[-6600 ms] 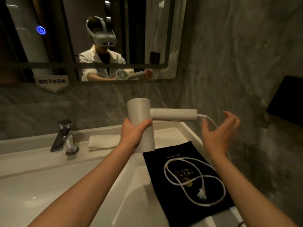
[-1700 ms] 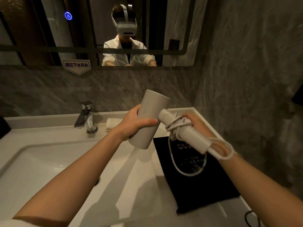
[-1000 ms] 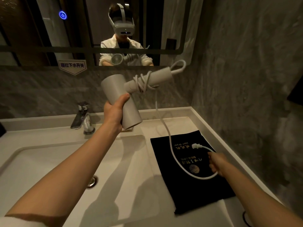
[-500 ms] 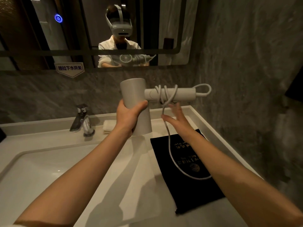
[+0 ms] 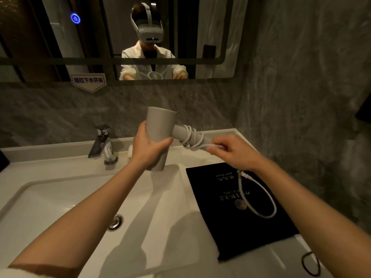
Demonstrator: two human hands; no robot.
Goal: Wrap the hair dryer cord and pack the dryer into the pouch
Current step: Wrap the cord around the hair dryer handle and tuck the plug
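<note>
I hold a white hair dryer (image 5: 160, 127) above the sink counter, its barrel upright in my left hand (image 5: 148, 147). Its handle points right, with several turns of the white cord (image 5: 191, 138) wound around it. My right hand (image 5: 232, 152) pinches the cord just past the coils, near the handle's end. The loose rest of the cord (image 5: 261, 197) hangs below my right wrist in a loop with the plug near the top. It lies over the flat black pouch (image 5: 230, 213) with gold print on the counter.
A white basin (image 5: 60, 207) with a drain (image 5: 115, 221) lies at the left, a chrome faucet (image 5: 103, 145) behind it. A folded white towel (image 5: 130, 151) peeks out behind my left hand. A black hair tie (image 5: 311, 263) lies bottom right. A stone wall stands close at the right.
The dryer has come down and its handle now tilts down to the right. More cord is wound on the handle, and my right hand has closed on the cord beside the coils.
</note>
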